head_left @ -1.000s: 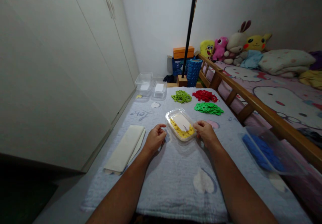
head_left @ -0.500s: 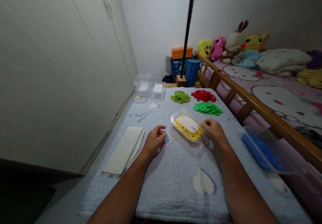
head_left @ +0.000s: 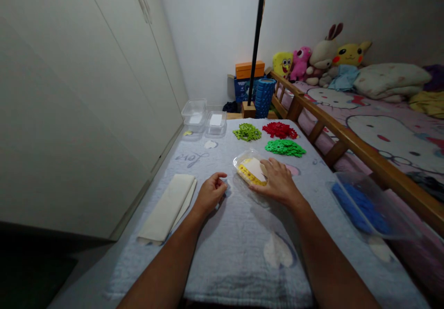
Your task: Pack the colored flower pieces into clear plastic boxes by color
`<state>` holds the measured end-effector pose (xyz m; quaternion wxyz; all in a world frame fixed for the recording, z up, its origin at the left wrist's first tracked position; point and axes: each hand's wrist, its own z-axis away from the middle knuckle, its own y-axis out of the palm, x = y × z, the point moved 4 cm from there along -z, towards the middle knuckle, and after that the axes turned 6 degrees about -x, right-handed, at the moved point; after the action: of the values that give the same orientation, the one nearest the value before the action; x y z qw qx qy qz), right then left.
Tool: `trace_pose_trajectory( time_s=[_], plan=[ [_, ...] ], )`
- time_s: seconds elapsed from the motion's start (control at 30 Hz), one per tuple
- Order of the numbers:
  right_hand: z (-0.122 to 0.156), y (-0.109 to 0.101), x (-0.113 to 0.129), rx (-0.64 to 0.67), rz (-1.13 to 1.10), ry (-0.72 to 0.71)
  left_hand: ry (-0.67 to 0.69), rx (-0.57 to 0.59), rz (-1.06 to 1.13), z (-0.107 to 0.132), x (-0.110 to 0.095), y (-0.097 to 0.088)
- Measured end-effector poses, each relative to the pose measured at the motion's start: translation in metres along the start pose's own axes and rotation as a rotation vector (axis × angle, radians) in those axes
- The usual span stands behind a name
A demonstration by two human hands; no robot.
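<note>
A clear plastic container sits in the middle of the cloth, with yellow pieces inside and a white label on top. My right hand grips its right end, thumb along the near side and fingers over the far side; the hand hides that end. To the left of the container, my left hand rests by the cloth with fingers loosely bent and thumb apart, holding nothing.
Behind the container lie piles of olive-green pieces, red pieces and bright green pieces. Clear boxes stand at the back left. A folded cream cloth lies left; a box of blue pieces is right, beside the bed rail.
My right hand has gone from pinching near the container's right corner to spreading over and gripping its right end. My left hand has stayed nearly still.
</note>
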<state>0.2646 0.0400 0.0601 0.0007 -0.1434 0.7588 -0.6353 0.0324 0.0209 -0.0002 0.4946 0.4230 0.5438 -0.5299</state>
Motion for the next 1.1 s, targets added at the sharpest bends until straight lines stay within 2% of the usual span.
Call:
trace_pose_trajectory(
  time_s=[0.23,0.37,0.57,0.77,0.97,1.1],
  plan=[
    [-0.008,0.000,0.016,0.075,0.106,0.052,-0.005,0.006,0.008,0.001,0.001,0.000],
    [-0.007,-0.005,0.013,0.077,0.125,0.048,0.002,0.013,-0.013,0.001,0.001,0.000],
    [-0.002,-0.008,-0.017,0.041,0.166,0.085,0.009,0.010,-0.005,0.001,0.001,-0.001],
    [-0.002,-0.010,-0.041,0.010,0.109,0.134,0.010,0.012,0.006,0.000,0.002,-0.001],
    [-0.004,-0.023,-0.058,-0.039,0.115,0.187,0.021,0.021,0.002,0.000,0.003,-0.001],
    [-0.008,-0.036,-0.080,-0.091,0.158,0.224,0.023,0.020,0.001,0.000,0.003,-0.001]
  ],
)
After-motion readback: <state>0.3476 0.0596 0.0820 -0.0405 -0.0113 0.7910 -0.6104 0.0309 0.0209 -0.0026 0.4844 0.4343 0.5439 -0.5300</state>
